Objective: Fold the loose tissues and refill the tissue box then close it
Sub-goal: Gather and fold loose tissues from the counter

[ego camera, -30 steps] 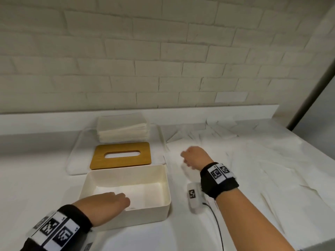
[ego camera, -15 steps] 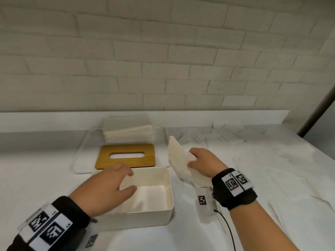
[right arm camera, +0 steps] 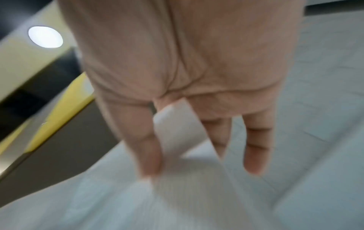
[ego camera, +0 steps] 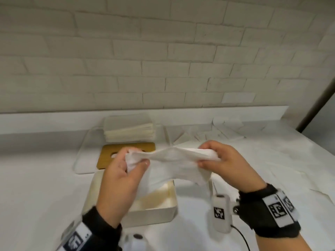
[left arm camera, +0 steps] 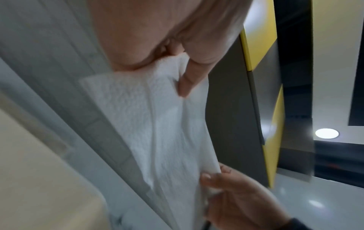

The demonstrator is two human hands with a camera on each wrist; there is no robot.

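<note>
Left hand (ego camera: 119, 180) now joins right hand (ego camera: 224, 165) gripping tissue (ego camera: 174, 160) above counter (ego camera: 36, 187).

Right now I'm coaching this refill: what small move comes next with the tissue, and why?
Probably bring the two ends together to fold it. Left hand and right hand each pinch an end of the tissue, stretched unfolded above the open box, so it is not yet ready to go in.

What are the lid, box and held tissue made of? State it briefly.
Lid: looks like wood or bamboo, honey-brown, smooth matte. Box: probably plastic, cream, plain smooth walls. Tissue: soft white paper, embossed and crumpling between left hand and right hand.
</note>
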